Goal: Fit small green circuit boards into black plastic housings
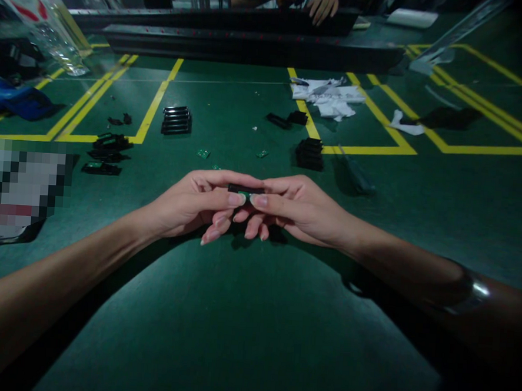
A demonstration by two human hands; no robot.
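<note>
Between my two hands, above the green table, is a small black plastic housing [246, 189] with a bit of green circuit board showing in it. My left hand [203, 201] pinches its left end, thumb on the near side and index finger along the top. The right end is pinched the same way by my right hand [293, 204]. Both thumbtips press close together at the green part. My other fingers curl loosely below, and they partly hide the piece. Just beyond lie small green circuit boards [203, 153] and, to the right, a stack of black housings [309, 153].
A row of black housings [176, 120] and a pile of black parts [109, 145] lie left. Torn white paper [329, 96], a clear bag [357, 173] and a plastic bottle [46, 23] stand around. Long black bars [252, 47] cross the back, where another person's hands [323, 4] work.
</note>
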